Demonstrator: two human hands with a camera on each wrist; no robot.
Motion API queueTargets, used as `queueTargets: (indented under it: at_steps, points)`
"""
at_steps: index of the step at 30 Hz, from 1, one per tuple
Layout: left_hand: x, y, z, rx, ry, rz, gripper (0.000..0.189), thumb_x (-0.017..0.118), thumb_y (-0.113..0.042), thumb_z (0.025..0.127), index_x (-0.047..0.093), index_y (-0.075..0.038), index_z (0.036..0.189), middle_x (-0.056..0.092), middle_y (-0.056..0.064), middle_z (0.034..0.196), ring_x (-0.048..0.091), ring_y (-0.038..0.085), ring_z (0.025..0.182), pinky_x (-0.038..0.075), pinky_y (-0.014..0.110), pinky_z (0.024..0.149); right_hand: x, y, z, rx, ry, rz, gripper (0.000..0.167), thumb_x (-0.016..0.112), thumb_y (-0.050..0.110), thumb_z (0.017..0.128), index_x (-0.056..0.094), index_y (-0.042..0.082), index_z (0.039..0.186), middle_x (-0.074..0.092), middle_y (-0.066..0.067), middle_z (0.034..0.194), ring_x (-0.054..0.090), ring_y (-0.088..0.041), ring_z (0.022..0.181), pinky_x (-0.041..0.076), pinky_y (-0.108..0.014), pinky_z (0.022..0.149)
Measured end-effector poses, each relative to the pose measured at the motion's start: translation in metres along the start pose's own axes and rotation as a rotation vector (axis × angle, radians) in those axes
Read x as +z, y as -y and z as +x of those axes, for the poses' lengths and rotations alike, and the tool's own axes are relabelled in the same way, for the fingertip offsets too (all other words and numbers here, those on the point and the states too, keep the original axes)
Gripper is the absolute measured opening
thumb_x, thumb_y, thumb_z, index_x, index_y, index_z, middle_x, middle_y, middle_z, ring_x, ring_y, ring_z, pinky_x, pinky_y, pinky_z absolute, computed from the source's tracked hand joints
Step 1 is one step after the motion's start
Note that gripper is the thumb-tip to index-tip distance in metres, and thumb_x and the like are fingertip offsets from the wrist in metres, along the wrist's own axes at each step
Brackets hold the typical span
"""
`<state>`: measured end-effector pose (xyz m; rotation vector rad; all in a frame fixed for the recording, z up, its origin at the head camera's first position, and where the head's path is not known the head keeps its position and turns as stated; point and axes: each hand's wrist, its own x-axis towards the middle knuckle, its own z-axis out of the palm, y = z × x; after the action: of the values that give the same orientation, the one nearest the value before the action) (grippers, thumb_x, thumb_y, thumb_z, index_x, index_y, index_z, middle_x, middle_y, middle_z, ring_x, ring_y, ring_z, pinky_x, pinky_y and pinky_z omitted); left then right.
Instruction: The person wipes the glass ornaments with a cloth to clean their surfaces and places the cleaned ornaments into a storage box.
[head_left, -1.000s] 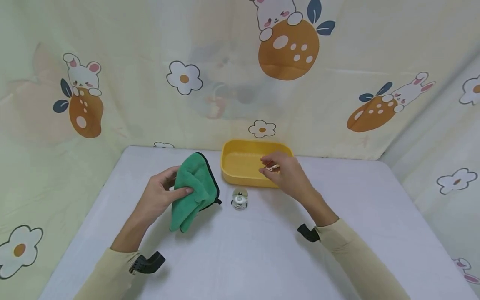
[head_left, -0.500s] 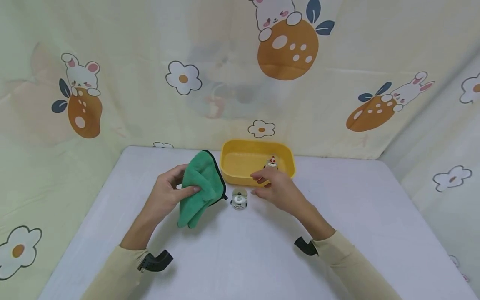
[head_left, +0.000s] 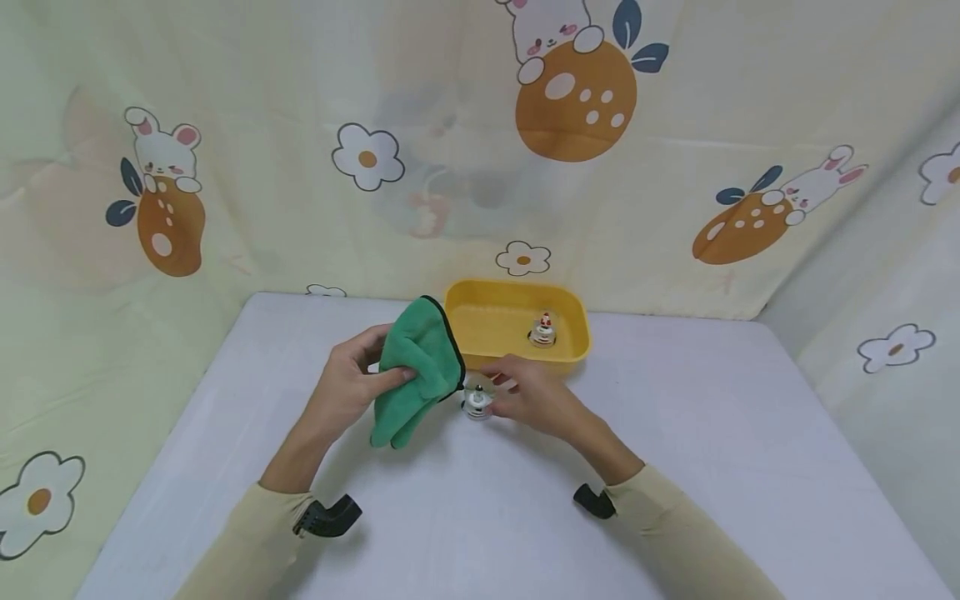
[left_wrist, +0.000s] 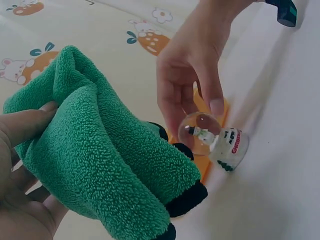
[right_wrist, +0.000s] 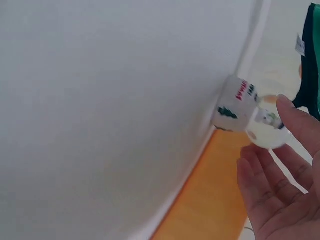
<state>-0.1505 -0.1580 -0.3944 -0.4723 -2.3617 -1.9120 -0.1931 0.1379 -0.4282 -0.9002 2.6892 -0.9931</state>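
My left hand (head_left: 347,383) grips a folded green microfiber cloth (head_left: 416,362) with black edging, thumb on the near side, held above the table. Just right of the cloth, a small snow globe (head_left: 477,403) stands upright on the table. In the left wrist view, the snow globe (left_wrist: 220,140) has a clear dome with a snowman inside and a white base with red lettering. My right hand (head_left: 543,404) is at its dome, thumb and fingers spread around it. The right wrist view shows a gap between the lower fingers (right_wrist: 250,165) and the dome.
Behind the hands, a yellow tray (head_left: 487,332) stands near the back edge of the white table (head_left: 480,517). A second snow globe (head_left: 543,333) with a red-and-white figure stands in its right part. A patterned curtain (head_left: 450,100) hangs behind the table.
My right hand has let go of the second snow globe in the tray and moved left and nearer to the one on the table. My left hand has shifted right with the cloth.
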Motion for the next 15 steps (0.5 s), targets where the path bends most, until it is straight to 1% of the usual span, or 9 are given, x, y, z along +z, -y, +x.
queueTargets:
  at_steps: [4, 10, 15]
  points:
    - [0.004, 0.002, 0.002, -0.001, 0.002, -0.003, 0.053, 0.079, -0.012, 0.089, 0.061, -0.012, 0.138, 0.068, 0.008, 0.125, 0.061, 0.025, 0.113, 0.057, 0.038, 0.091, 0.005, -0.002, 0.003, -0.031, 0.003, -0.005, 0.052, 0.086, 0.015, 0.083, 0.066, 0.012, 0.131, 0.069, 0.001, 0.118, 0.066, -0.017, 0.108, 0.06, -0.033, 0.089]
    - [0.009, 0.003, 0.005, 0.006, -0.005, -0.02, 0.052, 0.079, -0.012, 0.089, 0.061, -0.012, 0.138, 0.067, 0.009, 0.126, 0.061, 0.026, 0.113, 0.058, 0.039, 0.091, 0.008, -0.001, 0.008, -0.022, 0.018, -0.018, 0.057, 0.087, 0.016, 0.082, 0.065, 0.014, 0.134, 0.069, 0.003, 0.122, 0.066, -0.015, 0.106, 0.06, -0.03, 0.089]
    - [0.015, 0.003, 0.008, 0.015, -0.002, -0.036, 0.051, 0.079, -0.012, 0.09, 0.061, -0.012, 0.138, 0.067, 0.009, 0.126, 0.062, 0.026, 0.114, 0.059, 0.039, 0.09, 0.008, 0.0, 0.011, -0.019, 0.042, -0.016, 0.054, 0.087, 0.015, 0.081, 0.066, 0.014, 0.131, 0.069, 0.005, 0.117, 0.066, -0.016, 0.107, 0.059, -0.03, 0.091]
